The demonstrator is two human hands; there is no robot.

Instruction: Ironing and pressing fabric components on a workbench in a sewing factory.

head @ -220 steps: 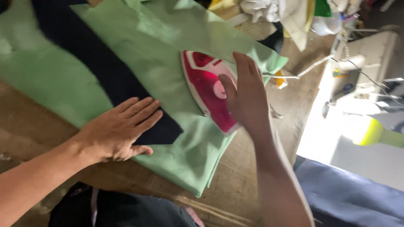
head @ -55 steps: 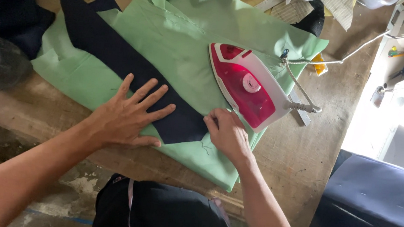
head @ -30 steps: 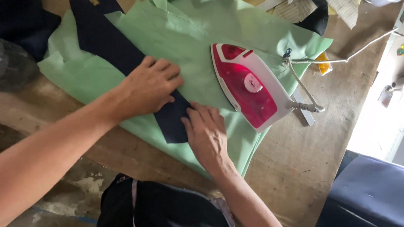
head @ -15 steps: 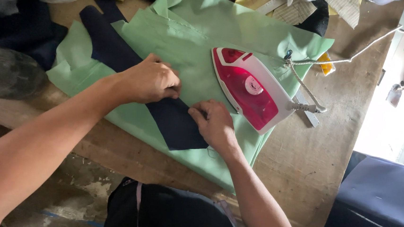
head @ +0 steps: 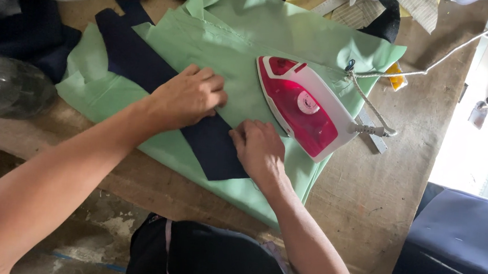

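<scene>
Since half a second ago: left hand curled tighter on navy strip, right hand shifted little
Left hand: knuckles bent, strip pinched against green cloth
Right hand: fingertips pressed on strip's near end, nothing enclosed
Strip: laid diagonally across green cloth, toward table near-left edge
Pink iron: parked just beside right hand
Risk judged: knuckles burned or cord snagged, owing to closeness

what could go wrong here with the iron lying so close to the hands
The red and white iron lies soleplate-up on the green cloth, right beside the right hand; a slip could mean a burn. Its cord trails across the table and might snag. The navy strip could shift under the left hand.
</scene>
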